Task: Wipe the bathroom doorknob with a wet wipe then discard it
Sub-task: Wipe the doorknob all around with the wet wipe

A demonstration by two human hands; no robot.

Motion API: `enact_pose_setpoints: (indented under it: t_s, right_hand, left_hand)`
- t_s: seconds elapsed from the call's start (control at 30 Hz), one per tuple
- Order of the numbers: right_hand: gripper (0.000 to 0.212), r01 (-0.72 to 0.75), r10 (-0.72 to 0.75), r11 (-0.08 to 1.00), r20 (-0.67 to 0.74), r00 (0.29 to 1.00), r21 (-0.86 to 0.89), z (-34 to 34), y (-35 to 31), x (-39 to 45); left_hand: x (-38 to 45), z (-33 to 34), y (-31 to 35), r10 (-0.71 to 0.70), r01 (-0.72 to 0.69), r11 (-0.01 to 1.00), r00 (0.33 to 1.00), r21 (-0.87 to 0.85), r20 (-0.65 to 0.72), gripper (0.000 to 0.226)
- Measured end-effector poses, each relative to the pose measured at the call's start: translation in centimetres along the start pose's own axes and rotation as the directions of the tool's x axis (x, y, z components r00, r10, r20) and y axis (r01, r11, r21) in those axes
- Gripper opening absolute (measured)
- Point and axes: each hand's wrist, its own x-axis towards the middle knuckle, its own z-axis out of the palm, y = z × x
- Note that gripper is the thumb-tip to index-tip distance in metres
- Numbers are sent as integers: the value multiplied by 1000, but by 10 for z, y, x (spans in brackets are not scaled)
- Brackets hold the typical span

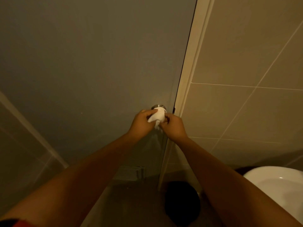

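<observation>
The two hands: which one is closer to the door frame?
The right hand, beside the pale door frame; the left hand is farther in on the grey door.

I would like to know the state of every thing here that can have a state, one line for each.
door: shut against its frame.
doorknob: mostly covered by the wipe, only its metal base shows.
wet wipe: bunched over the knob, one end hanging down.
left hand: gripping the wipe.
right hand: gripping the wipe.
dark bin: on the floor; its contents cannot be told.
</observation>
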Motion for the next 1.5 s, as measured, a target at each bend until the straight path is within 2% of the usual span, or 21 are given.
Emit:
enact_pose_setpoints:
  t_s: [0.07,0.13,0.33,0.4,0.6,0.8,0.93,1.07,1.17,1.23,1.33,1.43,1.5]
  right_hand:
    - [40,95,-92,985,27,995,-142,-7,-4,4]
    - [42,142,-137,970,38,990,-199,-11,-5,6]
    - [28,-9,-1,974,-44,999,-226,0,-2,-7]
    - [20,-11,-3,970,-57,998,-244,-5,-3,-12]
    - [17,-18,10,972,-33,999,-235,-20,-3,-38]
    - [3,-85,77,979,-51,996,-187,-18,-14,-83]
    - [9,-152,140,981,-104,985,-122,-26,-18,-117]
    - [6,-249,240,968,-174,955,-28,-43,-13,-152]
    - [15,-305,296,952,-221,929,-7,-60,-8,-178]
    - [16,-352,366,930,-250,896,102,-71,-2,-191]
    - [10,-392,443,890,-240,864,231,-86,6,-206]
    - [7,-422,490,860,-231,841,287,-100,17,-216]
    - [14,-471,536,835,-223,815,286,-104,27,-219]
  left_hand:
    - [-3,2,-5,-38,36,998,999,-43,-29,43]
    - [-5,4,-7,-70,66,996,996,-61,-57,39]
    - [-14,12,-9,-140,152,987,969,45,-202,9]
    - [-19,10,-11,-130,148,986,971,81,-201,16]
    - [-43,-4,-13,-50,63,981,996,182,-73,15]
    - [-72,-22,-9,4,-2,986,1000,169,-12,17]
    - [-94,-23,-8,-22,18,994,999,110,41,19]
    - [-114,-5,3,0,-7,998,996,69,89,23]
    - [-127,15,16,7,-13,999,990,43,143,23]
    - [-134,29,22,18,-14,1000,983,-21,182,17]
    - [-141,47,31,31,-9,997,961,-80,275,3]
    - [-140,63,35,38,-12,997,941,-81,337,6]
    - [-136,75,34,21,6,997,934,-75,356,4]
